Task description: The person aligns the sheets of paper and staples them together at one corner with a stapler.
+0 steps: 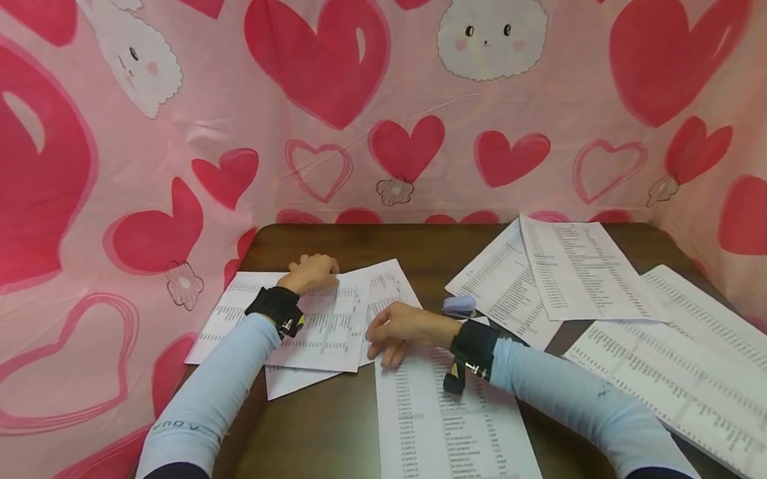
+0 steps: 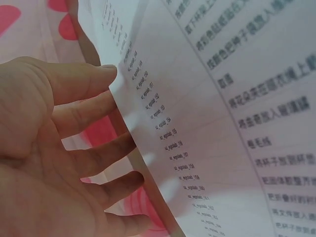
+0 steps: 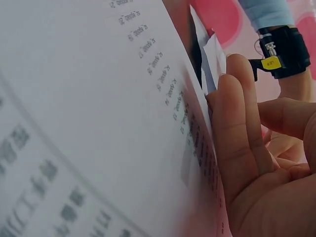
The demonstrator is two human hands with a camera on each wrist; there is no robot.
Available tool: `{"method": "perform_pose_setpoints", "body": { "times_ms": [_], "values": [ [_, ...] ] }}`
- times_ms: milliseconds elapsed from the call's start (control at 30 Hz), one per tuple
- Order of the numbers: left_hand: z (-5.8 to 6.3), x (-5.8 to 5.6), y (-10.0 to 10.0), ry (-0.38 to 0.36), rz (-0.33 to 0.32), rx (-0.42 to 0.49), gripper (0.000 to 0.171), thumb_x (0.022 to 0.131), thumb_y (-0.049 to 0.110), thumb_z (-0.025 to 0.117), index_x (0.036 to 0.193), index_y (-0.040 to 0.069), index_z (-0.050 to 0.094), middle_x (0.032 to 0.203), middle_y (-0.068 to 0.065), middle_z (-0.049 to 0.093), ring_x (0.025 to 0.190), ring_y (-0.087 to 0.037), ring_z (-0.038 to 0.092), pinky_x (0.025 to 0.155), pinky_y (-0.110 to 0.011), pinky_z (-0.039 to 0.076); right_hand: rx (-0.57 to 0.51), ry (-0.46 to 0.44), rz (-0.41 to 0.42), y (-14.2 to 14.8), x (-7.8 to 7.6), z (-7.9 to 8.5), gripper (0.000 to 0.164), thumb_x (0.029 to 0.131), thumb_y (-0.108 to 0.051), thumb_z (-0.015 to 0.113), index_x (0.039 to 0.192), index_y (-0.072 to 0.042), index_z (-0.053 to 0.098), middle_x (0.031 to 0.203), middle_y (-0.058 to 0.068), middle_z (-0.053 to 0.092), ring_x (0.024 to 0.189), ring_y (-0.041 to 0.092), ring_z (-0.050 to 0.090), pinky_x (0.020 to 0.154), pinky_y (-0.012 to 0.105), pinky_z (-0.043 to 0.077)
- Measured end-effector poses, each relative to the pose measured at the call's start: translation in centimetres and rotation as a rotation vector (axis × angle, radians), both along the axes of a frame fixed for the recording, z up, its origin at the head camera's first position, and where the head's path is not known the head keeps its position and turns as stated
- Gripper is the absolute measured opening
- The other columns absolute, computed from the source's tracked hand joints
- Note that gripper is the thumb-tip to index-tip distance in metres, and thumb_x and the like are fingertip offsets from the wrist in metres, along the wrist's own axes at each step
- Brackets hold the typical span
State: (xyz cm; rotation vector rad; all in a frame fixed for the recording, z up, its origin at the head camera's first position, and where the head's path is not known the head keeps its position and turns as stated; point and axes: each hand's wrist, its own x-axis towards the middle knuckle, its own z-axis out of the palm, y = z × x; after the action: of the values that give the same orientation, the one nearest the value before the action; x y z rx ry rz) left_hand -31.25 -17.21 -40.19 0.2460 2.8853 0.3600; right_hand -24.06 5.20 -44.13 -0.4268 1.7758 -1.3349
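Observation:
In the head view, my left hand (image 1: 311,273) is at the far edge of several overlapping printed sheets (image 1: 327,340) on the left of the table. The left wrist view shows spread, slightly bent fingers and a thumb (image 2: 84,81) along the edge of a printed sheet (image 2: 197,123). My right hand (image 1: 403,329) is over the upper left corner of a long printed list (image 1: 451,442) in the middle. Its fingers (image 3: 232,118) lie nearly straight beside that paper's edge in the right wrist view, with the thumb apart from them.
Two sheets (image 1: 586,273) overlap at the back right. More long printed lists (image 1: 701,388) lie at the right edge of the brown table (image 1: 304,438). A small lavender object (image 1: 459,306) sits beyond my right wrist. A pink heart-patterned cloth (image 1: 406,89) hangs around the table.

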Motion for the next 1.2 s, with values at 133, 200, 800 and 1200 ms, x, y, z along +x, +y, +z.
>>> {"method": "perform_pose_setpoints", "body": {
  "times_ms": [133, 200, 800, 1200],
  "values": [
    [-0.3, 0.1, -0.1, 0.021, -0.001, -0.004, 0.027, 0.077, 0.02, 0.061, 0.102, 0.01, 0.062, 0.102, -0.01, 0.056, 0.093, -0.035, 0.039, 0.076, -0.055, 0.026, -0.014, -0.008, 0.007, 0.0, 0.1, -0.4, 0.022, 0.084, -0.018, 0.059, 0.1, -0.002, 0.061, 0.084, 0.02, 0.064, 0.061, 0.03, 0.063, 0.056, 0.039, 0.049],
    [-0.4, 0.1, -0.1, 0.027, 0.001, 0.0, 0.025, 0.077, 0.018, 0.061, 0.1, 0.01, 0.063, 0.1, -0.009, 0.057, 0.092, -0.034, 0.04, 0.076, -0.054, 0.026, -0.027, -0.017, 0.009, 0.0, 0.1, -0.7, 0.022, 0.084, -0.017, 0.058, 0.1, -0.001, 0.061, 0.085, 0.02, 0.064, 0.062, 0.03, 0.063, 0.056, 0.039, 0.049],
    [-0.2, 0.2, -1.7, 0.071, -0.009, 0.141, 0.014, 0.082, 0.019, 0.053, 0.089, 0.012, 0.062, 0.088, -0.005, 0.059, 0.081, -0.024, 0.052, 0.079, -0.052, 0.035, -0.044, -0.013, 0.006, -0.2, 0.6, -0.3, 0.023, 0.086, -0.018, 0.056, 0.098, 0.001, 0.061, 0.084, 0.021, 0.064, 0.063, 0.033, 0.063, 0.055, 0.039, 0.049],
    [0.5, -0.4, -2.9, 0.079, -0.113, 0.286, 0.01, 0.086, 0.018, 0.053, 0.09, 0.01, 0.058, 0.087, -0.007, 0.055, 0.081, -0.023, 0.049, 0.075, -0.037, 0.039, -0.065, -0.01, -0.053, 0.2, 0.2, -0.7, 0.027, 0.084, -0.019, 0.06, 0.097, 0.0, 0.045, 0.085, 0.021, 0.064, 0.062, 0.033, 0.063, 0.051, 0.034, 0.049]
  ]
}}
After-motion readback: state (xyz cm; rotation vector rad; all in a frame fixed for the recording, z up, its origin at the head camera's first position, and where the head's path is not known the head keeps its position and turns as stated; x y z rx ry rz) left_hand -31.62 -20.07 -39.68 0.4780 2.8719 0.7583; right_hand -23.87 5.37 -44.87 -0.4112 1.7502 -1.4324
